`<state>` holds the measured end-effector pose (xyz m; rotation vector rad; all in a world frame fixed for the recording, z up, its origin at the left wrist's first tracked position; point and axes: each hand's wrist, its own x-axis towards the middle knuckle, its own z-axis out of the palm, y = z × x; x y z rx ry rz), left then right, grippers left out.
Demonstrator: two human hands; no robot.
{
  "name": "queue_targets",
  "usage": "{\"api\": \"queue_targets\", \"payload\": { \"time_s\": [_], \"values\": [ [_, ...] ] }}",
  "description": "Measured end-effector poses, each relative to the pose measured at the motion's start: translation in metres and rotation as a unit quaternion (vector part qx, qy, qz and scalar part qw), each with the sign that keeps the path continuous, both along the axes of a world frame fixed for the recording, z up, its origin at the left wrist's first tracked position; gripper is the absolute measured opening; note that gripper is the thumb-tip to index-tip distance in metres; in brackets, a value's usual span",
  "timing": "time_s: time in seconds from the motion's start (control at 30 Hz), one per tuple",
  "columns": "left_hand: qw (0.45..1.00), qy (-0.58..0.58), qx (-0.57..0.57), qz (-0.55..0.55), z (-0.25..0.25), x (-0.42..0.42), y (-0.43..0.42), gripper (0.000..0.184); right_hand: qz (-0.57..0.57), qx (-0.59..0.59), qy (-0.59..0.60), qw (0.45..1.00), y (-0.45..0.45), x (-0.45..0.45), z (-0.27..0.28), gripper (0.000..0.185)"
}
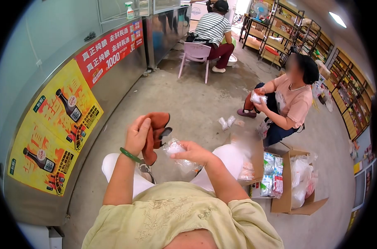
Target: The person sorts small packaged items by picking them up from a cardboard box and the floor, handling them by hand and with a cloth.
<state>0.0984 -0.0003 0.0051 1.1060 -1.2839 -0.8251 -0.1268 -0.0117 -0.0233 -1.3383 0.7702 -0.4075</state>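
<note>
My left hand (137, 133), with a green bangle on the wrist, is closed on a rust-brown cloth item (156, 121) with dark edging; its exact kind is unclear. The cloth hangs down in folds above my lap. Just to the right of it, my right hand (193, 152) pinches a crinkled clear plastic packet (175, 148) with something white inside. The packet is close beside the dark edge of the cloth; whether they touch is hard to tell.
A person (290, 99) squats at right, holding a white packet and similar brown cloth. Small packets (226, 122) lie on the floor. Beside my right leg are packages (272, 174) and a cardboard box (282, 182) with plastic bags. A steel counter (113, 95) runs along the left.
</note>
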Motion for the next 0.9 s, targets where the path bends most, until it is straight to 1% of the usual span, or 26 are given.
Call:
{"api": "queue_targets", "payload": {
  "time_s": [0.03,0.07,0.1,0.13,0.17,0.2,0.23,0.27,0.3,0.33,0.37,0.4,0.43,0.47,0.53,0.67,0.73,0.77,0.8,0.83,0.87,0.9],
  "values": [
    [0.999,0.011,0.011,-0.037,-0.007,-0.002,0.0,0.026,0.003,-0.006,0.018,1.0,0.001,0.002,0.003,0.041],
    [0.993,0.035,0.042,-0.105,-0.008,-0.008,0.003,0.026,0.007,-0.012,0.036,0.999,0.001,0.005,0.005,0.042],
    [0.991,0.015,0.048,-0.12,-0.011,-0.021,0.005,0.025,0.008,-0.011,0.037,0.999,0.001,0.007,0.004,0.042],
    [0.989,-0.006,0.053,-0.136,-0.015,-0.032,0.007,0.023,0.016,-0.052,0.045,0.998,0.001,0.01,0.003,0.042],
    [0.986,-0.111,0.025,-0.126,-0.015,-0.037,0.01,0.021,0.023,-0.093,0.052,0.994,0.0,0.012,0.002,0.043],
    [0.97,-0.215,-0.004,-0.114,-0.015,-0.041,0.012,0.02,0.023,-0.093,0.052,0.994,0.001,0.013,-0.002,0.043],
    [0.969,-0.224,0.006,-0.098,-0.013,-0.045,0.014,0.018,0.02,-0.129,0.051,0.99,0.002,0.012,-0.008,0.042],
    [0.969,-0.224,0.005,-0.102,-0.016,-0.045,0.013,0.018,0.016,-0.164,0.05,0.985,0.002,0.012,-0.012,0.041],
    [0.975,-0.205,0.022,-0.086,-0.02,-0.044,0.011,0.017,0.019,-0.111,0.083,0.99,0.003,0.011,-0.007,0.04],
    [0.979,-0.186,0.039,-0.07,-0.022,-0.045,0.011,0.017,0.017,-0.11,0.085,0.99,0.004,0.011,-0.006,0.04],
    [0.979,-0.184,0.041,-0.071,-0.023,-0.046,0.011,0.017,0.019,-0.079,0.066,0.995,0.005,0.012,-0.006,0.041],
    [0.975,-0.216,0.024,-0.049,-0.021,-0.046,0.011,0.016,0.021,-0.048,0.046,0.998,0.006,0.013,-0.007,0.042],
    [0.968,-0.249,0.004,-0.026,-0.017,-0.045,0.012,0.014,0.023,-0.048,0.045,0.998,0.006,0.014,-0.008,0.042],
    [0.968,-0.25,0.003,-0.025,-0.013,-0.044,0.014,0.014,0.024,-0.055,0.051,0.997,0.006,0.015,-0.008,0.041],
    [0.985,-0.162,0.059,-0.025,-0.003,-0.044,0.017,0.014,0.023,-0.063,0.056,0.996,0.004,0.016,-0.01,0.041],
    [0.988,-0.135,0.071,-0.016,-0.018,-0.03,0.006,0.013,0.033,-0.049,0.072,0.996,0.003,0.016,-0.012,0.041],
    [0.995,-0.076,0.057,0.011,-0.007,-0.027,0.004,0.015,0.032,-0.044,0.071,0.996,0.004,0.013,-0.012,0.043],
    [0.992,-0.061,0.099,0.042,0.001,-0.022,0.009,0.018,0.048,-0.051,0.055,0.996,0.003,0.009,-0.012,0.043],
    [0.992,-0.061,0.099,0.041,-0.006,-0.014,0.003,0.018,0.063,-0.059,0.039,0.996,0.003,0.005,-0.011,0.043],
    [0.988,-0.098,0.079,0.094,-0.02,0.003,-0.006,0.019,0.061,-0.058,0.039,0.996,0.003,0.003,-0.01,0.043],
    [0.978,-0.134,0.058,0.146,-0.031,0.014,-0.013,0.019,0.017,-0.018,-0.015,1.0,0.005,0.001,-0.007,0.041],
    [0.979,-0.134,0.059,0.145,-0.036,0.018,-0.016,0.019,-0.027,0.023,-0.07,0.997,0.006,0.0,-0.006,0.04]
  ]
}}
